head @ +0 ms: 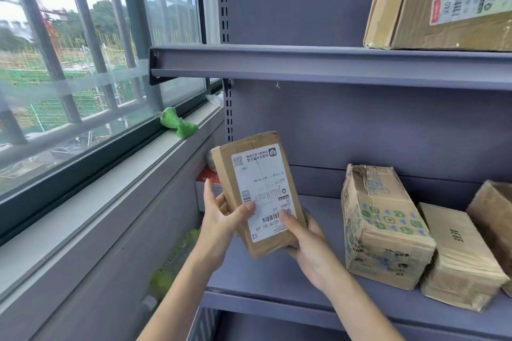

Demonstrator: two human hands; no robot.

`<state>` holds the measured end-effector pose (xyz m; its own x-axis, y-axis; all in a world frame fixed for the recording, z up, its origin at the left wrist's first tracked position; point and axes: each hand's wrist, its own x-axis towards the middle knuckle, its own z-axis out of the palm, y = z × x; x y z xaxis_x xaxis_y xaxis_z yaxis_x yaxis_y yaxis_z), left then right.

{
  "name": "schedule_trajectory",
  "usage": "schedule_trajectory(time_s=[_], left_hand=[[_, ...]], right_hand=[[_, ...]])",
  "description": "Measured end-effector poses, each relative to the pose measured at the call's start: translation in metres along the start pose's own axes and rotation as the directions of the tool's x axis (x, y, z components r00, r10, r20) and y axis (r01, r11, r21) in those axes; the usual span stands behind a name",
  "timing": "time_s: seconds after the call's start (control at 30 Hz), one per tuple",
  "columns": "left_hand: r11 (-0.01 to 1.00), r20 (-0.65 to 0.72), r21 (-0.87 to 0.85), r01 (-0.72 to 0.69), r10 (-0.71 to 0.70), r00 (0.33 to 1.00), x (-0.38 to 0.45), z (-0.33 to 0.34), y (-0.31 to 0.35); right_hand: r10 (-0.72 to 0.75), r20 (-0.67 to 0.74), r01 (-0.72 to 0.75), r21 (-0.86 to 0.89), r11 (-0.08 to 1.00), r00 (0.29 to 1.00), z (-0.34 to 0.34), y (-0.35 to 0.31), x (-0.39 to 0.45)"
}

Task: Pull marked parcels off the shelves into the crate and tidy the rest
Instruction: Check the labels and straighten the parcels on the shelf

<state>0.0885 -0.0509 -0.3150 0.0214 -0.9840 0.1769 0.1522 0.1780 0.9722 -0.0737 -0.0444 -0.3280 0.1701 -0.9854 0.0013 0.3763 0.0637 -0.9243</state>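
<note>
Above the lower shelf [277,279], both hands [304,246] grip a labelled parcel [260,191].

Parcel storeroom: shelves [329,63] of labelled parcels [385,227].

1. A grey-blue metal shelving unit [346,124] fills the right side, with a flat back panel and a slotted upright [228,108] at its left edge.
2. A large window with dark frames and grey outer bars [91,44] runs along the left wall; daylight comes through it.
3. A pale window sill [116,174] runs beneath it, above a grey wall [116,252].
4. Outside, trees and green fencing show.
</note>
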Motion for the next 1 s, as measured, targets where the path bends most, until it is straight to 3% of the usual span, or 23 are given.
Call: schedule_trajectory(time_s=[0.13,0.33,0.43,0.57,0.77,1.0], left_hand=[[1.0,0.029,0.028,-0.007,0.007,1.0,-0.001,-0.007,-0.004],[0.996,-0.014,-0.08,-0.041,0.04,0.999,0.006,-0.02,0.004],[0.998,-0.078,-0.063,-0.03,0.025,0.997,0.008,-0.024,0.008],[0.993,-0.107,0.114,0.016,-0.003,0.994,0.006,-0.026,0.003],[0.981,-0.064,0.171,0.093,-0.083,0.995,0.002,-0.018,-0.005],[0.931,0.114,0.32,0.177,-0.224,0.968,0.001,-0.018,-0.008]], right_hand=[[0.057,0.088,-0.075,0.221,0.972,0.995,-0.001,0.003,0.002],[-0.041,-0.139,0.075,0.246,0.966,0.989,-0.013,-0.01,0.01],[-0.078,-0.188,0.121,0.224,0.967,0.979,-0.017,-0.018,0.009],[-0.198,-0.276,0.231,0.092,0.969,0.94,-0.026,-0.022,0.011],[-0.313,-0.251,0.288,-0.133,0.948,0.916,-0.03,-0.017,0.011],[-0.485,-0.018,0.418,-0.477,0.773,0.875,-0.024,-0.044,0.008]])
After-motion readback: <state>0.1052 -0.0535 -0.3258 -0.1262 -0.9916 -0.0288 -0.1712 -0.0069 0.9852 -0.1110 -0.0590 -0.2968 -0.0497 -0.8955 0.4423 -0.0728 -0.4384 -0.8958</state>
